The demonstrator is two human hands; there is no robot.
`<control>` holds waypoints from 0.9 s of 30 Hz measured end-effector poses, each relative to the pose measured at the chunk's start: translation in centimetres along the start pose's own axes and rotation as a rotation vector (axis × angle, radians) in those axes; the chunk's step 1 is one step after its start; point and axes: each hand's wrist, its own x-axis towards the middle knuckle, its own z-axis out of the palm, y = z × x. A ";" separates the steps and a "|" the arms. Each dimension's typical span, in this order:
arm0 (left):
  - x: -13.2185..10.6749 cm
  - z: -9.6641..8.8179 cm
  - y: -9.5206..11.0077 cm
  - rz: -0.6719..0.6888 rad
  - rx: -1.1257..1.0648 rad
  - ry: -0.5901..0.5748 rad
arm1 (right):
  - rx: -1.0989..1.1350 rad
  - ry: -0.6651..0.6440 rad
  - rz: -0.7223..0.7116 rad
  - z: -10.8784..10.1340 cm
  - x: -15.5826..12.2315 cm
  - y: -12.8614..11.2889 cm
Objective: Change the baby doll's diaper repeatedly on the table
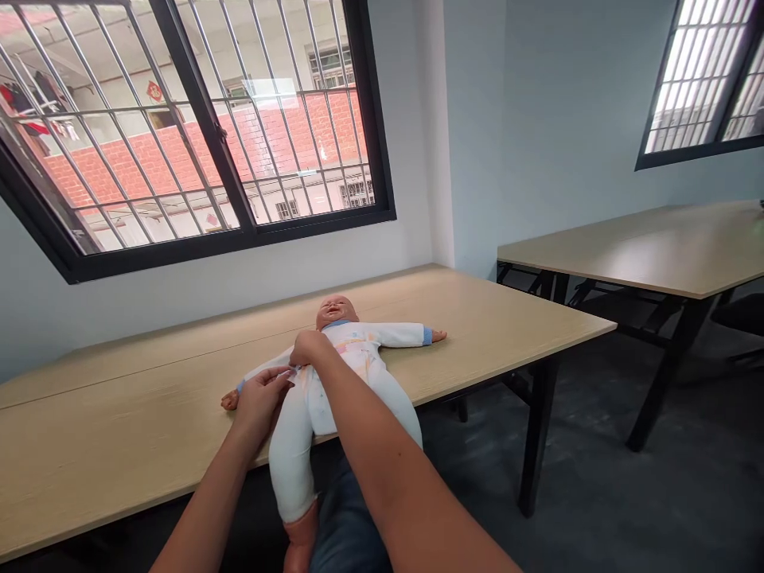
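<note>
A baby doll [352,350] in a white romper with blue cuffs lies on its back on a light wooden table [119,430], head toward the window, arms spread, legs hanging over the near edge. My left hand [263,394] pinches the romper fabric at the doll's side near its arm. My right hand [310,348] is closed on the fabric at the doll's chest, close to the left hand.
A second wooden table [650,247] on black legs stands to the right, across a strip of dark floor [597,493]. A barred window [196,119] fills the wall behind the doll's table, and another window [704,79] sits at top right.
</note>
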 end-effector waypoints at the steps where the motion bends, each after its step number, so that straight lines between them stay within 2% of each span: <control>1: 0.1 -0.1 0.0 -0.012 -0.023 -0.002 | 0.002 0.011 -0.001 0.0 -0.1 0.0; 7: 0.8 -0.5 -0.3 -0.075 -0.111 -0.038 | 0.001 0.031 -0.027 -0.1 -1.1 -0.1; 12: 0.4 -0.2 -0.1 -0.090 -0.114 -0.059 | -0.003 0.041 -0.036 -0.3 -1.5 -0.1; 18: -0.2 0.2 0.2 -0.054 -0.108 -0.021 | -0.004 0.054 -0.044 -0.3 -1.6 -0.2; 27: 0.4 -0.1 -0.3 -0.020 -0.115 0.027 | -0.032 0.037 -0.048 -0.9 -3.0 -0.5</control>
